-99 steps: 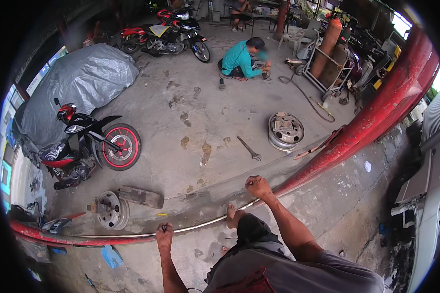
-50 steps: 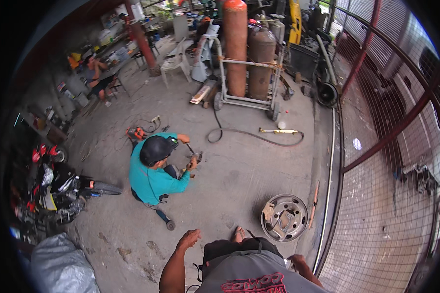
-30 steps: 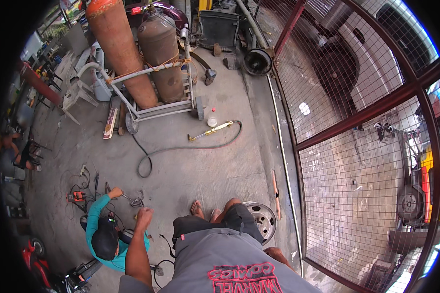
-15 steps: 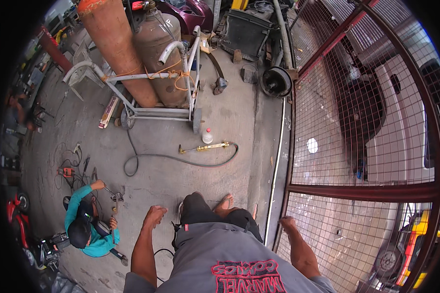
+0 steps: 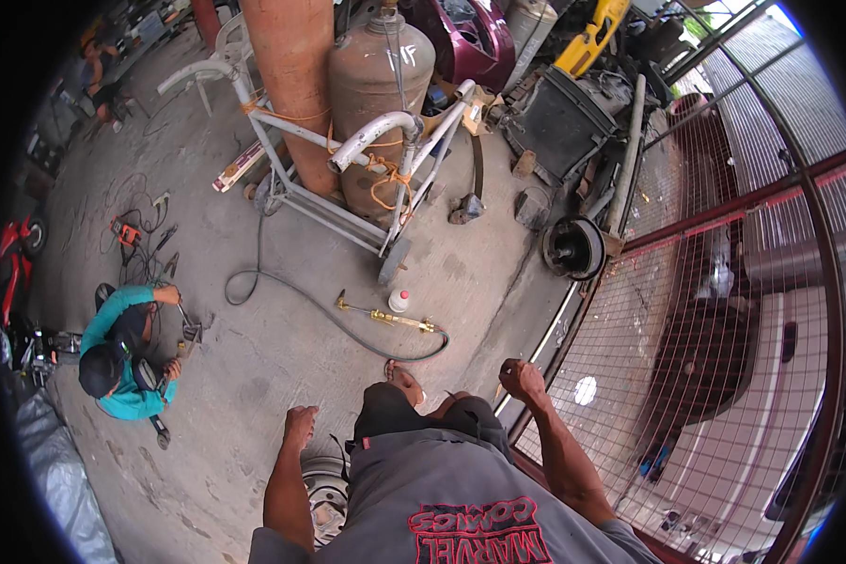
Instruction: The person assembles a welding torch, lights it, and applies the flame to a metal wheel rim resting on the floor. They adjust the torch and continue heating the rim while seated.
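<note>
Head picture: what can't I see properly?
Head view: palm of the right hand, hidden by its back.
Head view: part of the wheel rim, behind the left forearm and grey shirt.
Head view: top of the orange cylinder, cut by the upper edge.
Head view: far-off person, too small and blurred.

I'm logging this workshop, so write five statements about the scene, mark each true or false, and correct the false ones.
1. The brass-coloured torch lies on the floor. True.
2. The bottle beside the torch has a blue cap. False: the bottle's cap is red.
3. The cart holds an orange cylinder and a brown cylinder. True.
4. The co-worker in teal stands upright. False: the co-worker is down low, near the floor.
5. Of the two hands, the right hand is nearer the mesh fence than the left hand. True.
</note>
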{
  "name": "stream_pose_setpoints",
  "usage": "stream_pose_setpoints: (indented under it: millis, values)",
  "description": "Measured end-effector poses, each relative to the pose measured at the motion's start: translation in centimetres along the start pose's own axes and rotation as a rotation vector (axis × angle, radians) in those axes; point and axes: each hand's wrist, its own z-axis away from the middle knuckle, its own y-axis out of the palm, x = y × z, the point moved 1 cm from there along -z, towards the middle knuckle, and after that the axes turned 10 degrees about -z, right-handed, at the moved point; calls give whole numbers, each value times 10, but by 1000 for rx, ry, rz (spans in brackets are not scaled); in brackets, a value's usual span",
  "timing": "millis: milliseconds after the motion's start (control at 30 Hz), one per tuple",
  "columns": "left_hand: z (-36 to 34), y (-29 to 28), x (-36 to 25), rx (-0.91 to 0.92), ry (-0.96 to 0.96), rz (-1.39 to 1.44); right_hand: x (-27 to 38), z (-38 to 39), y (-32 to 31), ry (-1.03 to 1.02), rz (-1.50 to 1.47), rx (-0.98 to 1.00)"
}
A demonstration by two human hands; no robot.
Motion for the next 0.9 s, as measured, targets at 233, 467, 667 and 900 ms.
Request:
stream_pose_setpoints:
  millis: [233,467,667,900]
  values:
    - [13,90,-41,-118,190,55,50,-93,-58,-311,193,52]
    - [53,173,-4,-266,-29,332,87,-194,-74,-542,362,301]
    - [87,269,18,-334,-291,500,75,-260,-32,-794,516,571]
    - [17,325,-54,-368,-74,403,39,-293,57,-977,436,616]
